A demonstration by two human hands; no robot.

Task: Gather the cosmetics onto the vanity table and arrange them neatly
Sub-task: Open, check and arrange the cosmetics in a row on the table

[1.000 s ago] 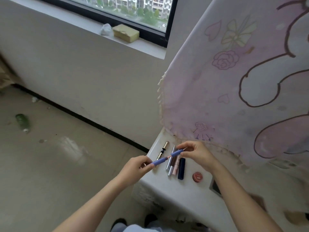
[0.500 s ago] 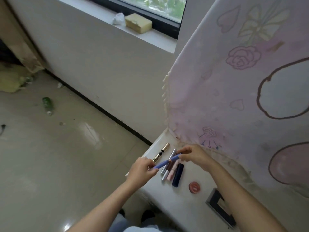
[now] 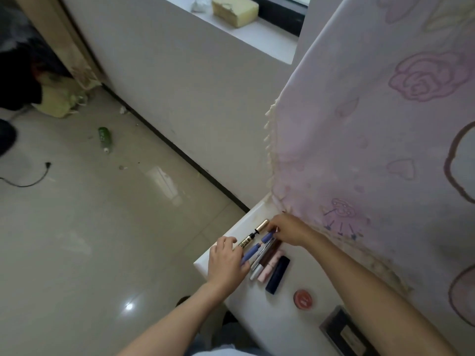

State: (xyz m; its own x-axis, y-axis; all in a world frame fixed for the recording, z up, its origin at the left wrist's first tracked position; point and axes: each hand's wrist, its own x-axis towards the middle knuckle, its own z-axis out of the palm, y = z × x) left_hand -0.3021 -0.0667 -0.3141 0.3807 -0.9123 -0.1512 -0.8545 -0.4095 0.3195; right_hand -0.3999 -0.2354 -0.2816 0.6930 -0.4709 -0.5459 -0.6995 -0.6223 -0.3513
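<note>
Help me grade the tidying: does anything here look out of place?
The red compact sits apart from the tube row on the vanity table; a green bottle lies on its side on the floor.

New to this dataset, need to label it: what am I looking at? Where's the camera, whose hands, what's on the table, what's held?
No machine here: a person works with bare hands. The camera is worn on their head and looks forward and down, so both arms come in from the bottom. The left hand and right hand each hold one end of a blue pen, low over a white table. Whether it rests on the table yet, I cannot tell. Next to it lie a gold-capped tube on one side and, on the other, a silver tube, a brown tube, a pink tube and a dark blue tube side by side. A small round red pot sits apart, nearer the person.
</note>
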